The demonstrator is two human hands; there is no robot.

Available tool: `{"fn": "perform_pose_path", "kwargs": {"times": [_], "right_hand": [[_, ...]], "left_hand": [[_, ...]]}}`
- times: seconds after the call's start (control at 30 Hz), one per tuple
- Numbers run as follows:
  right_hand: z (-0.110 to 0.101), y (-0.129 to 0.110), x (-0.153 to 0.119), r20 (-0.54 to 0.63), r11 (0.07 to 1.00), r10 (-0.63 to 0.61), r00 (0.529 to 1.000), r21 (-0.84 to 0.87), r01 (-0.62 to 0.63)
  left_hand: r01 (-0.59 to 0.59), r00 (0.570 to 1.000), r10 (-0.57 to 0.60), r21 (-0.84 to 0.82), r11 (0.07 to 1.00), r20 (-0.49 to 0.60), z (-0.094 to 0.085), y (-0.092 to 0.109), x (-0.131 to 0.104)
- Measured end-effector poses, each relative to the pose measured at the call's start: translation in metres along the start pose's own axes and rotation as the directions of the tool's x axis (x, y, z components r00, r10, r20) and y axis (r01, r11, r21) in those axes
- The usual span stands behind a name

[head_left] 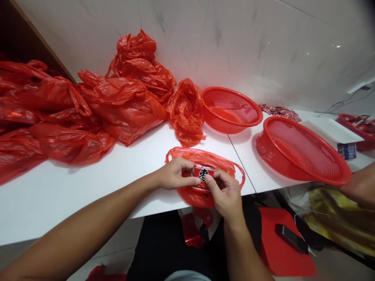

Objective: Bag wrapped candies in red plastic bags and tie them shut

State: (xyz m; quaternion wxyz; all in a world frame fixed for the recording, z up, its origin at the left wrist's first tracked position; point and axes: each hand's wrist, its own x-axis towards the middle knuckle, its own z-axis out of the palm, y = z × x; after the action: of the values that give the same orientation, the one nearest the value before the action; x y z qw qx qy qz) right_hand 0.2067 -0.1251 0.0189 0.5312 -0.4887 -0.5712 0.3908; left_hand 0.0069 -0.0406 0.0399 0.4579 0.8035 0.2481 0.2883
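Note:
Between my two hands is a small red packet (204, 171) with a large black character outlined in white on its front. My left hand (180, 173) grips the packet's left side, thumb across the front. On the right side, my right hand (227, 191) pinches it with the thumb on the front near the character. Beneath both hands lies an opened red plastic bag (193, 197), spread at the table's front edge with its handle loops out to the sides. What is inside that bag is mostly hidden by my hands.
Several filled red plastic bags (125, 105) crowd the left and back of the white table (140, 164). A crumpled red bag (187, 113) sits beside a red perforated basket (231, 111). A second basket (301, 152) overhangs the edge, near another person's arm (361, 185). A phone (293, 238) rests on a red stool (272, 249).

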Motion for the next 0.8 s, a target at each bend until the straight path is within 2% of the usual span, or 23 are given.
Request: {"fn": "perform_pose_path", "kwargs": {"times": [0.07,0.13,0.17,0.23,0.3,0.33,0.37,0.4,0.47,0.5,0.53,0.57,0.63,0.73,0.8], "right_hand": [[-0.001,0.001,0.0,-0.009,0.999,-0.023,1.0,-0.029,0.023],[-0.005,0.001,0.001,-0.078,0.991,-0.076,0.994,-0.12,0.066],[-0.008,0.001,0.003,-0.15,0.977,-0.124,0.981,-0.19,0.095],[-0.018,-0.001,0.008,-0.314,0.933,-0.258,0.914,-0.327,0.151],[-0.03,-0.005,0.013,-0.408,0.891,-0.371,0.834,-0.41,0.195],[-0.036,-0.007,0.015,-0.404,0.875,-0.399,0.823,-0.435,0.211],[-0.041,-0.008,0.016,-0.353,0.861,-0.406,0.843,-0.456,0.224],[-0.046,-0.01,0.017,-0.256,0.845,-0.389,0.885,-0.481,0.233],[-0.053,-0.01,0.016,-0.007,0.799,-0.313,0.95,-0.542,0.26],[-0.055,-0.009,0.014,0.09,0.78,-0.274,0.958,-0.561,0.276],[-0.057,-0.007,0.012,0.135,0.768,-0.253,0.958,-0.574,0.284],[-0.059,-0.005,0.01,0.121,0.762,-0.255,0.959,-0.586,0.276],[-0.065,0.001,0.007,-0.045,0.752,-0.292,0.955,-0.628,0.201],[-0.079,0.011,0.01,-0.311,0.704,-0.282,0.908,-0.71,-0.025],[-0.09,0.017,0.014,-0.358,0.663,-0.171,0.918,-0.731,-0.161]], "left_hand": [[0.0,0.999,0.001,-0.031,1.0,0.049,0.0,0.0,0.0],[-0.019,1.0,0.02,-0.03,0.999,0.018,-0.002,-0.001,0.001],[-0.033,0.998,0.033,0.002,0.999,-0.044,-0.003,-0.001,0.001],[-0.029,0.967,0.065,0.144,0.989,-0.247,-0.007,-0.002,0.0],[0.065,0.882,0.098,0.324,0.944,-0.461,-0.012,-0.004,0.0],[0.132,0.837,0.107,0.388,0.912,-0.536,-0.015,-0.005,0.0],[0.197,0.804,0.106,0.43,0.881,-0.585,-0.018,-0.005,0.0],[0.254,0.785,0.092,0.454,0.854,-0.612,-0.021,-0.006,0.0],[0.343,0.774,0.042,0.475,0.81,-0.631,-0.025,-0.007,0.001],[0.38,0.777,0.013,0.485,0.788,-0.629,-0.026,-0.008,0.001],[0.416,0.782,-0.019,0.498,0.761,-0.623,-0.027,-0.008,0.001],[0.451,0.786,-0.052,0.513,0.73,-0.616,-0.028,-0.009,0.001],[0.517,0.791,-0.126,0.543,0.662,-0.599,-0.029,-0.01,0.002],[0.602,0.781,-0.269,0.565,0.564,-0.563,-0.032,-0.011,0.002],[0.644,0.762,-0.367,0.564,0.518,-0.534,-0.034,-0.011,0.001]]}}
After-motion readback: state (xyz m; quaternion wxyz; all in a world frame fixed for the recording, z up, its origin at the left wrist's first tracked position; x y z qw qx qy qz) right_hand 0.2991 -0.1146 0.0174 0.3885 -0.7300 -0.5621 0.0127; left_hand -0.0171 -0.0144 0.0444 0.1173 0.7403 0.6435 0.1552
